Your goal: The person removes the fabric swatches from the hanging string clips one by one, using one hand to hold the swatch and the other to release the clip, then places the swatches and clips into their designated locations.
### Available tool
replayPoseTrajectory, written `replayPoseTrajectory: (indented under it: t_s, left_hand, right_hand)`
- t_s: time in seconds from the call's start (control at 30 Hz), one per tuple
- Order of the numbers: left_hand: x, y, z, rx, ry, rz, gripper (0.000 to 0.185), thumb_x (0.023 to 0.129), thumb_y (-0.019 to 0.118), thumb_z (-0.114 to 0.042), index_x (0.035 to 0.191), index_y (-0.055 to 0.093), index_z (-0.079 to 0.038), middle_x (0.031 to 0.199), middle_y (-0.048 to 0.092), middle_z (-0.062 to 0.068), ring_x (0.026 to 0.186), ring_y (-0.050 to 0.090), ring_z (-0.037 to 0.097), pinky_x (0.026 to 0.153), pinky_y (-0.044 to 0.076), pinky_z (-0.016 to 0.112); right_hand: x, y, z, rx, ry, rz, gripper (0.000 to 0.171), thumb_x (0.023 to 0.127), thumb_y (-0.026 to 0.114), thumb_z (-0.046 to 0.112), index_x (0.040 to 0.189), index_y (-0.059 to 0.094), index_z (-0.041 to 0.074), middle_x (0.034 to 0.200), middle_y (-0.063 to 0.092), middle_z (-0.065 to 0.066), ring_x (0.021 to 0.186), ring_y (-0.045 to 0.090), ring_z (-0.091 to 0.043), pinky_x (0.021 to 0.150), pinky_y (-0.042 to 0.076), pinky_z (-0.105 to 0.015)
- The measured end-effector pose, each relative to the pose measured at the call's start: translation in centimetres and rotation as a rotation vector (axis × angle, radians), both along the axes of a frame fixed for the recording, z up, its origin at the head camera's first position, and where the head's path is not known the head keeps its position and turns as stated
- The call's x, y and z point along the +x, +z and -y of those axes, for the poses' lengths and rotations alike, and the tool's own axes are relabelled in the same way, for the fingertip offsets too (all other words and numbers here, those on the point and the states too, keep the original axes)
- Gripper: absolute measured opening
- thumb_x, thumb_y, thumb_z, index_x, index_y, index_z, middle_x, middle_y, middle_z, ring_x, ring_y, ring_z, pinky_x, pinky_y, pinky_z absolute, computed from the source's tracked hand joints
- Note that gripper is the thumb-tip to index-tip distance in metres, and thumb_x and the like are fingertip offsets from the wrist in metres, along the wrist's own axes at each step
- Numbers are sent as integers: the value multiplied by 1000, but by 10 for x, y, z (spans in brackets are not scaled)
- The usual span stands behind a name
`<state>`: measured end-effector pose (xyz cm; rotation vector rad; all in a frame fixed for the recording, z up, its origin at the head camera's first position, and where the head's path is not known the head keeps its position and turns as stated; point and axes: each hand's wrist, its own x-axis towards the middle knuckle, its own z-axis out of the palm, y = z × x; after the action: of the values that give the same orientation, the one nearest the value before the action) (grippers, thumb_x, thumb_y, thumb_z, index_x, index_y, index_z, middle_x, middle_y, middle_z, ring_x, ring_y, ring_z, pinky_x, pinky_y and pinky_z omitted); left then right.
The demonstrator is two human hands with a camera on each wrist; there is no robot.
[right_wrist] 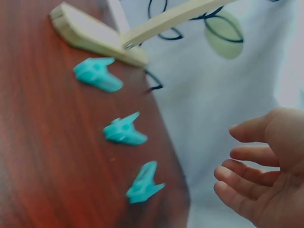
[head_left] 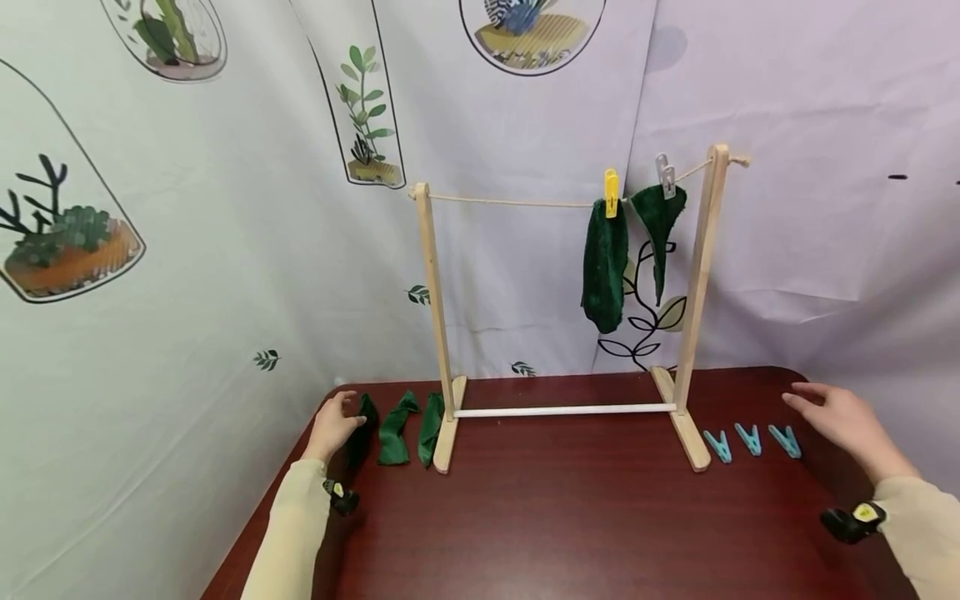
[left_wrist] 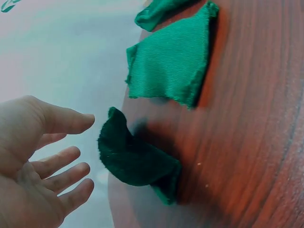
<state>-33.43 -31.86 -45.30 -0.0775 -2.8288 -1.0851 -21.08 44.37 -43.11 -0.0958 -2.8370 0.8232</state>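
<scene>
Left hand [head_left: 335, 423] fingers relaxed, spread, holding nothing, just beside the leftmost of 3 green cloths [head_left: 362, 429] at the table [head_left: 570, 517] left edge. Right hand [head_left: 842, 418] loose, empty, near 3 blue clothespins [head_left: 750, 439] by the wooden rack [head_left: 693, 308].

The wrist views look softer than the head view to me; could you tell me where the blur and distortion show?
Head view: sharp, with wide-angle bending, the wooden drying rack leaning inward. Left wrist view: the left hand and the dark green cloth are slightly soft, the table grain smeared. Right wrist view: the turquoise clothespins and rack foot are blurred, the right hand soft.
</scene>
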Motion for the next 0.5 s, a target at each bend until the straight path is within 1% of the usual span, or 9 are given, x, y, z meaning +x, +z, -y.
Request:
replayPoseTrajectory:
  t_s: [0.07,0.23,0.33,0.5]
  left_hand:
    - [0,2,1,1,2,-3,58,96,63,-5,147,39,7,144,40,36,128,43,53,99,42,63]
    - [1,11,4,31,10,-3,58,97,61,-6,148,37,7,147,38,36,132,39,54,101,40,64]
    - [2,18,3,40,11,-13,59,97,61,-6,149,37,6,147,38,36,133,39,54,100,41,64]
    - [2,28,-3,21,-7,-40,57,98,61,-9,150,38,4,147,40,34,132,41,52,100,42,63]
  right_hand:
    - [1,6,3,-1,0,-35,60,105,50,34,133,48,-19,129,42,-50,110,45,-65,82,41,-67]
    - [3,22,10,0,-2,-87,60,105,52,36,135,49,-16,124,51,-46,106,51,-60,77,43,-63]
    - [6,32,14,-13,-4,-94,61,105,51,37,139,47,-14,126,50,-45,107,51,-58,77,43,-62]
    - [9,45,21,-15,-2,-113,61,105,51,39,141,49,-10,129,50,-43,111,50,-57,81,40,-63]
